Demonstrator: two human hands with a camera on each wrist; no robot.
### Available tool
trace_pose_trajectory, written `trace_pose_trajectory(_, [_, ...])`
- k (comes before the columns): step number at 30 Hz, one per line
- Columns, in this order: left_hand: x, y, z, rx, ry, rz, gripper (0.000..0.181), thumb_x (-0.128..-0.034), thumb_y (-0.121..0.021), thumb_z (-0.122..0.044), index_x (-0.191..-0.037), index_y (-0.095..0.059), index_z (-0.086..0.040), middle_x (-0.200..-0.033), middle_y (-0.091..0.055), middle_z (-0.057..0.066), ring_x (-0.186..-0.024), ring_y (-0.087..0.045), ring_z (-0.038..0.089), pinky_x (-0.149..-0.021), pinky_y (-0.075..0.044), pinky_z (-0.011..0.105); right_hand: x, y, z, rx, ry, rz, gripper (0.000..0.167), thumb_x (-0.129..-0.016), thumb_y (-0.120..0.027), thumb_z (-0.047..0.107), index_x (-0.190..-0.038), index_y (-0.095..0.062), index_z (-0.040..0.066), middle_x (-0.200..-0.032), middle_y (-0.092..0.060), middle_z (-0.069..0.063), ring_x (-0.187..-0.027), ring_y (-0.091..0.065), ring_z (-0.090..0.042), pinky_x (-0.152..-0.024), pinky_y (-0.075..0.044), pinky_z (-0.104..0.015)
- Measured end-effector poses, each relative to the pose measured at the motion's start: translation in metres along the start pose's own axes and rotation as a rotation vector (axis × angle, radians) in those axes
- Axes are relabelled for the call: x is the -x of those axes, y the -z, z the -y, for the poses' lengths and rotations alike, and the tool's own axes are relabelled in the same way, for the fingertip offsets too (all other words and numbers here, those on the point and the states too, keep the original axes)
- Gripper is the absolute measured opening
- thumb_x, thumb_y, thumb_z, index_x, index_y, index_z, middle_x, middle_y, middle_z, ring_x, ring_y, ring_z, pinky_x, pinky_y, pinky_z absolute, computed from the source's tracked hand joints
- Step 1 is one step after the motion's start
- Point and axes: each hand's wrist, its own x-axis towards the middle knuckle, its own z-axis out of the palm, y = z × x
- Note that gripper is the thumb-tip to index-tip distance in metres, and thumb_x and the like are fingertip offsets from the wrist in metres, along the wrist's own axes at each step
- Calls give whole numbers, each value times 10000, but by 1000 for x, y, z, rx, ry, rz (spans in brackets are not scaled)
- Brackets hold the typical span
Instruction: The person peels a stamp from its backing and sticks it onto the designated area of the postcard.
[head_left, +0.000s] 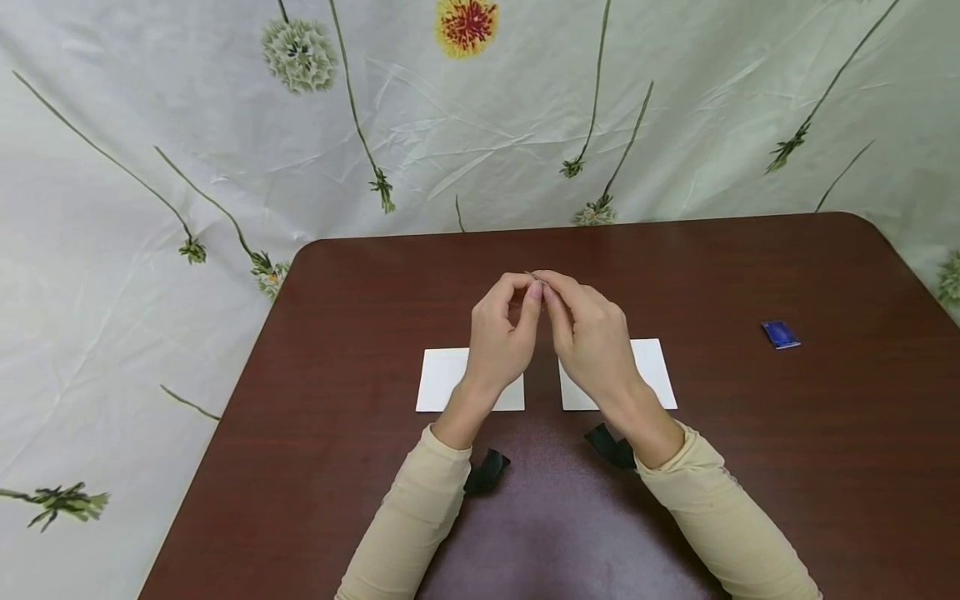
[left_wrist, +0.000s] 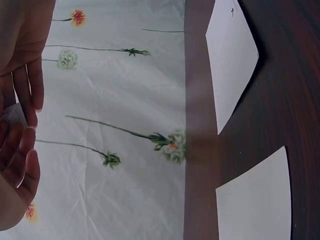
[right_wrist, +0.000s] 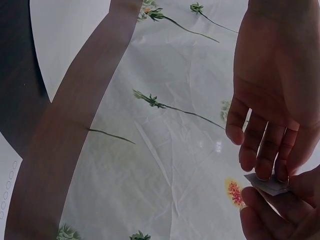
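Both hands meet above the table, fingertips together. Between finger and thumb, my left hand (head_left: 498, 337) pinches a small pale grey piece with a jagged edge (right_wrist: 270, 184), which looks like a flat packet. My right hand (head_left: 597, 337) pinches the same piece from the other side. The left wrist view shows its jagged edge (left_wrist: 15, 114) among the fingers; in the head view the fingers mostly hide it. Beneath the hands lie two white cards, a left one (head_left: 438, 379) and a right one (head_left: 658, 375), both partly covered by the hands.
A small flat blue packet (head_left: 781, 334) lies on the dark brown table (head_left: 750, 483), to the right of the hands. Dark straps (head_left: 487, 472) hang at both wrists. Behind the table's far edge is a white flowered cloth (head_left: 480, 125).
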Motion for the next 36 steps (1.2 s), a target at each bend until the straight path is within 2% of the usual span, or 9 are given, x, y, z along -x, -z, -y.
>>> trace_pose_trajectory(11, [0, 1, 2, -18, -16, 13, 104, -944, -524, -38, -913, -594, 32, -840, -624, 115, -737, -595, 203, -662, -493, 279, -1, 1, -1, -54, 2, 19, 171, -937, -561, -19, -1078, -647, -63, -916, -692, -162, -493, -416, -144, -485, -408, -289])
trace_pose_trajectory(19, [0, 1, 3, -9, -30, 15, 101, -941, -528, -33, -917, -599, 34, -843, -625, 115, -733, -592, 200, -655, -493, 274, -1, 2, -1, -79, -22, 25, 176, -946, -554, -5, -1085, -653, -50, -883, -690, -138, -466, -364, -113, -452, -365, -267])
trace_pose_trajectory(36, [-2, 3, 3, 6, -54, 23, 77, -937, -545, -20, -912, -596, 33, -837, -616, 110, -712, -569, 189, -632, -474, 261, -2, 2, -1, -115, -30, 9, 175, -953, -552, 14, -1080, -653, -53, -912, -684, -140, -528, -421, -143, -514, -392, -283])
